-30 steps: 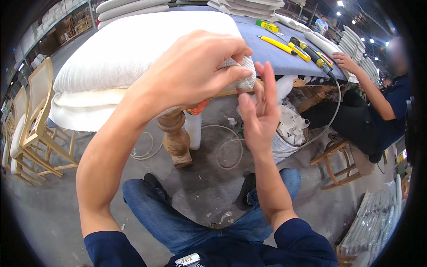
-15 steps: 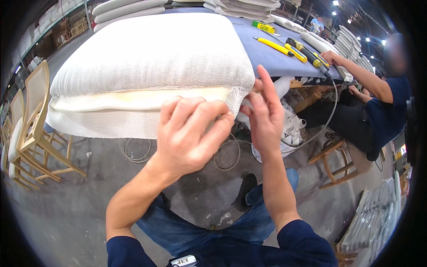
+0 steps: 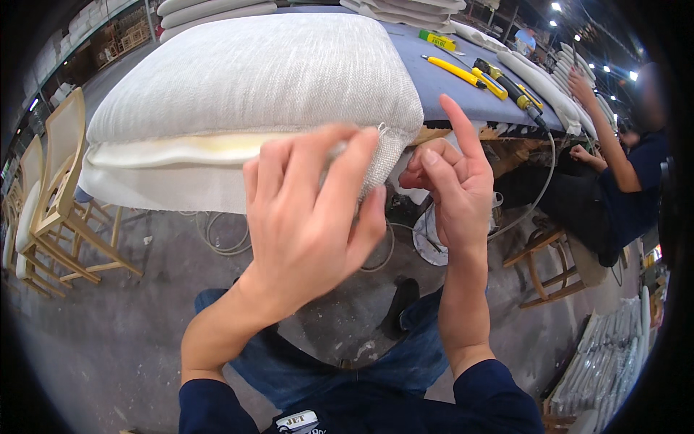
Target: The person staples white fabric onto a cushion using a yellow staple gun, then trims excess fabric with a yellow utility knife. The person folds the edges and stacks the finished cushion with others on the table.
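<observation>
— Hands? From the head view, where are they?
— Left hand (image 3: 311, 217) pinches the cushion (image 3: 253, 94) cover's open corner at the table (image 3: 463, 98) edge; right hand (image 3: 448, 181) is half-curled, empty, beside it.
— Step?
— Closing the cover, likely; next needs the foam tucked in.

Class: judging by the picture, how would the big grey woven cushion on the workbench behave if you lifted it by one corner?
The grey woven cushion probably sags: plump, with soft filling showing. Likely light for its bulk. The coarse weave under the left hand should grip well.

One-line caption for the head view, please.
Left hand pinches the grey cushion cover at its open edge, right hand beside the corner.
</observation>
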`<state>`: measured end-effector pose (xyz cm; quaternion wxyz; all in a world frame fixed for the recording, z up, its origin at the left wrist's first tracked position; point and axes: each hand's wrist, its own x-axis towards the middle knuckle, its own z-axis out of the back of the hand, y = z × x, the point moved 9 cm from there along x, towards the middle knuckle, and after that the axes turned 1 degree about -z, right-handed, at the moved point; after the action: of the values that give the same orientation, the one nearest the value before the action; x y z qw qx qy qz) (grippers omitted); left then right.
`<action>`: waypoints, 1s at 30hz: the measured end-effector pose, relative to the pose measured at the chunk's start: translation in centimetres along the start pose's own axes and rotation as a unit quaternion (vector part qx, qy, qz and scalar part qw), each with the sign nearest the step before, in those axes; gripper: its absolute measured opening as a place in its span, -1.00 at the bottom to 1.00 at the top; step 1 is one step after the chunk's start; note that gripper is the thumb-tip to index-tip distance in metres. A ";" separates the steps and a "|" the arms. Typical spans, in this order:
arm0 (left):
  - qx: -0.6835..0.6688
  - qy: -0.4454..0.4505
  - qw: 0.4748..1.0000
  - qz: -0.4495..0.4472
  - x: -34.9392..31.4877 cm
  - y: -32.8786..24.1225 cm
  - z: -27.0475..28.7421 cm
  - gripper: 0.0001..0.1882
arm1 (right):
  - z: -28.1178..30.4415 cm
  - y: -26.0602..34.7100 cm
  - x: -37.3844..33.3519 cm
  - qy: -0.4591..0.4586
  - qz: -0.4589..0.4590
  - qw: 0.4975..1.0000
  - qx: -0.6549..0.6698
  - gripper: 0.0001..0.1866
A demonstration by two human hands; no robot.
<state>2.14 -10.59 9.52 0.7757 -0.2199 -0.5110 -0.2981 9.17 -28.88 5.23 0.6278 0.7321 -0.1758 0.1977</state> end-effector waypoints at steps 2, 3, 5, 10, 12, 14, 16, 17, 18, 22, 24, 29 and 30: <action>0.006 0.032 0.999 0.031 -0.1 -0.2 -1.1 -0.46 | -0.1 0.1 -0.4 0.006 0.005 1.000 0.009 -0.32; 0.002 0.030 0.999 0.026 -0.2 -0.9 -1.2 -0.46 | -0.2 0.1 -0.6 0.012 0.007 1.000 0.009 -0.33; -0.031 0.017 0.999 0.007 -0.8 -2.5 -1.9 -0.43 | -0.3 -0.2 -0.7 0.016 0.014 0.999 0.025 -0.35; -0.137 0.002 0.991 -0.001 -1.3 -4.9 -4.2 -0.44 | 1.0 -0.4 -1.1 -0.001 0.011 0.998 0.063 -0.39; -0.178 0.001 0.984 -0.034 -1.4 -5.0 -4.0 -0.47 | 2.3 0.1 -0.7 -0.023 0.034 0.999 0.011 -0.42; -0.201 0.016 0.977 -0.077 -2.0 -4.7 -2.5 -0.51 | 2.8 1.1 0.1 -0.032 0.052 0.998 -0.012 -0.43; -0.202 0.004 0.975 -0.095 -1.9 -3.4 0.1 -0.58 | 3.3 2.1 1.8 -0.035 0.085 0.994 -0.051 -0.46; -0.179 0.004 0.979 -0.101 -1.4 -2.3 2.0 -0.59 | 2.7 2.8 3.1 -0.030 0.100 0.991 -0.082 -0.48; -0.161 0.017 0.981 -0.108 -0.5 -0.8 3.7 -0.59 | 2.6 3.0 4.4 -0.029 0.114 0.986 -0.115 -0.49; 0.045 0.052 0.997 -0.034 5.0 8.8 9.1 -0.59 | 2.2 3.2 13.1 -0.006 0.175 0.947 -0.269 -0.50; 0.118 0.109 0.987 0.015 7.6 17.1 9.3 -0.56 | 3.1 2.3 17.6 0.013 0.191 0.909 -0.370 -0.49; 0.160 0.200 0.935 0.245 6.5 35.9 12.3 -0.45 | 2.4 -5.0 20.3 0.075 0.182 0.819 -0.539 -0.40; 0.141 0.210 0.914 0.316 3.8 39.2 13.1 -0.43 | 1.5 -5.2 20.6 0.080 0.187 0.838 -0.507 -0.36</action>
<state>21.53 25.42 16.55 0.9419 -0.1904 -0.2766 -0.0011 29.61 -29.72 11.07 0.8738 0.2464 -0.3343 0.2529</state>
